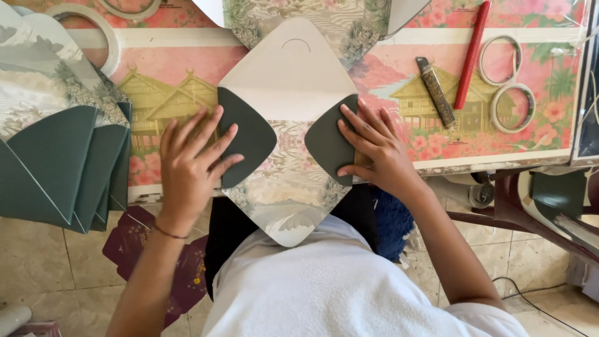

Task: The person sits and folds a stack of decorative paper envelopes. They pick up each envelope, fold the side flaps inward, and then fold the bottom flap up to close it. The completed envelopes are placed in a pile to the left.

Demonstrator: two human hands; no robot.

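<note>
On table edge (499, 161), left hand (190, 165) and right hand (374, 146) flat, fingers spread, pinning dark side flaps of unfolded envelope (290, 87) inward to crease them, gripping nothing.

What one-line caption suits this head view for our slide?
Left hand and right hand press dark green side flaps inward on a scenic-printed paper envelope.

Home craft workspace, paper-envelope making. Tabletop (536, 134) under floral pictorial cover; tape rolls (511, 106); red stick (472, 53); utility knife (435, 91); stack of folded envelopes (59, 156); beige tiled floor (43, 262); dark red chair frame (530, 218).
</note>
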